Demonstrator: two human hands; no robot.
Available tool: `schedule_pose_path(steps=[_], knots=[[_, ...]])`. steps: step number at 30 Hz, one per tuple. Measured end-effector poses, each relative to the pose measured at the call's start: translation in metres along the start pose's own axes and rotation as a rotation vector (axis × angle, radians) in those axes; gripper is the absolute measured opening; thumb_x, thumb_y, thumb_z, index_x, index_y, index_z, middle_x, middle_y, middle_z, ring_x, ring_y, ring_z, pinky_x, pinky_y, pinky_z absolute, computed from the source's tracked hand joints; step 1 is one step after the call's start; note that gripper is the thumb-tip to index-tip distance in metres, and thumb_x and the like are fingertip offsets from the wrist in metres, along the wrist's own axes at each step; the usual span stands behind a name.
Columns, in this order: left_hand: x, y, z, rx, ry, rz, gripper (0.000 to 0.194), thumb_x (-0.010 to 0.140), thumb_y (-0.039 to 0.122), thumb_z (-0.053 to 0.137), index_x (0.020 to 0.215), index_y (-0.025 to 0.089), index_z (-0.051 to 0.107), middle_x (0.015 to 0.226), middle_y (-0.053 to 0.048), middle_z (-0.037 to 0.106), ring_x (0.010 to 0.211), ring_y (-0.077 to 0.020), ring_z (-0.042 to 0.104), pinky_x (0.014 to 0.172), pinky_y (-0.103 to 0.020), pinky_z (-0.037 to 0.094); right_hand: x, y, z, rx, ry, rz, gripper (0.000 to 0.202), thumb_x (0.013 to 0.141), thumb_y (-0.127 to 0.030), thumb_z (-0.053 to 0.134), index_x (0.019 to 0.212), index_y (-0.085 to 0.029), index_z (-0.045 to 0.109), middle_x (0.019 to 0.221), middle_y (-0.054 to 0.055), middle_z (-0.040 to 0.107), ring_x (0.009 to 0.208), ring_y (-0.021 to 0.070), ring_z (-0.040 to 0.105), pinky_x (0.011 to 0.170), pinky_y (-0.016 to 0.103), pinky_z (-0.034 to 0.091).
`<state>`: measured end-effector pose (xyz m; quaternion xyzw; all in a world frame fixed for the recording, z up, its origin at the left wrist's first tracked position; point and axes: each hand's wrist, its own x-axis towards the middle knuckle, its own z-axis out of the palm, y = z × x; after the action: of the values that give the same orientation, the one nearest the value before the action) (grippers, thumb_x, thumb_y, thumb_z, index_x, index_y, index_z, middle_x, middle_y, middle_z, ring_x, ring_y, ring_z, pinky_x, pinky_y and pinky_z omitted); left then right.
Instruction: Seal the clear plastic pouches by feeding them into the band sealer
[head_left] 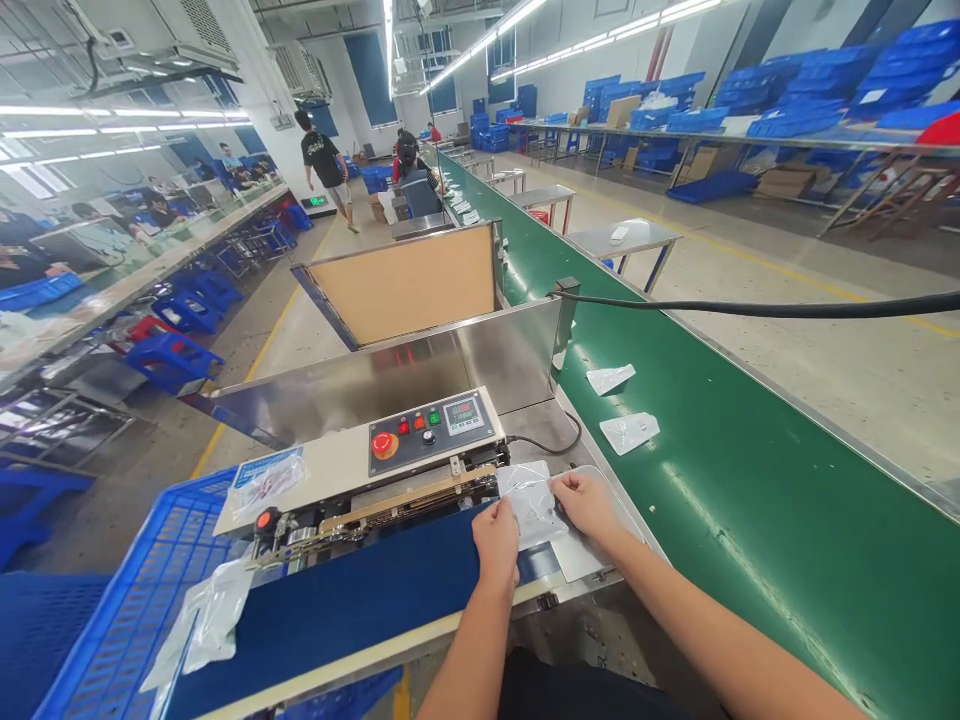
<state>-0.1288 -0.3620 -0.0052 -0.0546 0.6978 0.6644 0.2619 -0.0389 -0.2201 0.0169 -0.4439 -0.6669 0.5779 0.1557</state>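
Note:
Between my two hands is a white plastic bag point(534, 505), its upper edge at the right end of the band sealing machine point(352, 470). My left hand point(496, 540) pinches the bag's left side, above the blue conveyor belt point(360, 590). At the bag's right edge, my right hand point(585, 505) grips it with thumb and fingers closed. Another white bag point(217, 615) hangs at the belt's left end, by the machine's outlet. A control panel with a red stop button point(385, 445) faces up on the machine.
A long green conveyor point(720, 520) runs along my right, carrying two flat white bags point(628, 432) nearby. A blue crate point(150, 560) stands at the machine's left end. A black cable point(750, 306) crosses above the green conveyor. Several people sit or walk farther off.

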Motion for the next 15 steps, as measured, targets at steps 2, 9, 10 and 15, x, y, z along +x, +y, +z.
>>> schedule_pose_path(steps=[2, 9, 10, 15], knots=[[0.005, -0.001, -0.007, -0.017, 0.018, -0.011, 0.049, 0.071, 0.064, 0.081, 0.062, 0.018, 0.066, 0.053, 0.004, 0.050, 0.054, -0.0163, 0.052, 0.056, -0.029, 0.044, 0.006, -0.003, 0.012, -0.021, -0.022, -0.003, 0.031, 0.075, -0.044, 0.064, 0.054, -0.022, 0.060, 0.053, 0.002, 0.064, 0.053, 0.0160, 0.055, 0.055, 0.027, 0.042], [0.010, 0.002, -0.051, -0.090, 0.082, -0.031, 0.048, 0.073, 0.065, 0.081, 0.073, 0.017, 0.072, 0.052, 0.005, 0.051, 0.056, -0.0179, 0.059, 0.058, -0.029, 0.048, 0.007, -0.007, 0.060, 0.004, -0.197, 0.077, 0.033, 0.080, -0.048, 0.069, 0.061, -0.021, 0.065, 0.050, 0.000, 0.062, 0.043, 0.0125, 0.048, 0.047, 0.025, 0.036], [0.011, 0.003, -0.058, -0.101, 0.096, -0.035, 0.048, 0.073, 0.064, 0.081, 0.075, 0.017, 0.074, 0.054, 0.004, 0.054, 0.057, -0.0187, 0.061, 0.058, -0.029, 0.049, 0.010, -0.006, 0.060, 0.015, -0.214, 0.071, 0.035, 0.081, -0.051, 0.069, 0.064, -0.021, 0.067, 0.051, 0.000, 0.062, 0.044, 0.0131, 0.048, 0.048, 0.025, 0.036], [0.004, 0.014, -0.099, -0.070, 0.379, 0.028, 0.037, 0.082, 0.047, 0.080, 0.103, 0.017, 0.081, 0.094, -0.008, 0.081, 0.092, -0.0263, 0.078, 0.081, -0.036, 0.061, 0.073, 0.017, -0.009, -0.026, 0.194, -0.043, 0.053, 0.087, -0.066, 0.063, 0.089, -0.015, 0.078, 0.078, 0.009, 0.076, 0.069, 0.0227, 0.064, 0.068, 0.033, 0.049]])
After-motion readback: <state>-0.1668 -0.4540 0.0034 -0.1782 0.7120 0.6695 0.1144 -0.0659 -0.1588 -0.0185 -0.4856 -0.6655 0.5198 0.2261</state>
